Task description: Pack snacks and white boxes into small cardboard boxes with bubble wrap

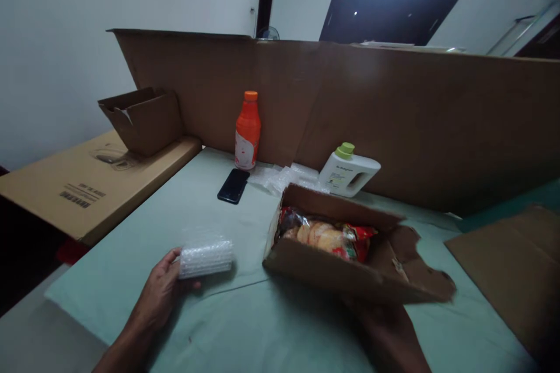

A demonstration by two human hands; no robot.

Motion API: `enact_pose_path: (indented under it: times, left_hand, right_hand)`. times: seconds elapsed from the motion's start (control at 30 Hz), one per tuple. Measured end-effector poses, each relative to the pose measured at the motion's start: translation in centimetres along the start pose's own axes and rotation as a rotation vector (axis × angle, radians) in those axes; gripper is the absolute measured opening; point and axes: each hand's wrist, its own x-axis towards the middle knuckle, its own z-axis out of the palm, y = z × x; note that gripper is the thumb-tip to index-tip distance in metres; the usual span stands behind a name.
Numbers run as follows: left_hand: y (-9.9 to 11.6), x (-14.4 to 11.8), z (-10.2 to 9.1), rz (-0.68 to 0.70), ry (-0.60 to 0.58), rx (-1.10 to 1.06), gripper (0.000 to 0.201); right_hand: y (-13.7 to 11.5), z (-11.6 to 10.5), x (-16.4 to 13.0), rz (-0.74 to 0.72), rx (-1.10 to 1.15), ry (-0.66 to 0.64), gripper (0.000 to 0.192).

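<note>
My left hand grips the left end of a small roll of clear bubble wrap, just over the table's left half. To the right is an open brown cardboard box, tilted, its torn flap pointing right. Inside it lies a clear and red plastic packet of round, pale yellow pieces that look like biscuits. My right hand is beneath the near side of this box and holds it from below; the box hides its fingers, and the edges there are blurred.
Behind stand an orange bottle, a white jug with a green cap and more bubble wrap. A black phone lies near them. A tall cardboard panel closes the back. Cardboard boxes sit left; a cardboard sheet lies right.
</note>
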Motion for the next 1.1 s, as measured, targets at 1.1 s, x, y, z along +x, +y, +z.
enact_pose_path:
  times: [1.1]
  left_hand:
    - [-2.2, -4.7, 3.9, 0.145, -0.233, 0.525, 0.029]
  right_hand:
    - [-5.2, -2.7, -7.6, -0.821, -0.514, -0.326, 0.022]
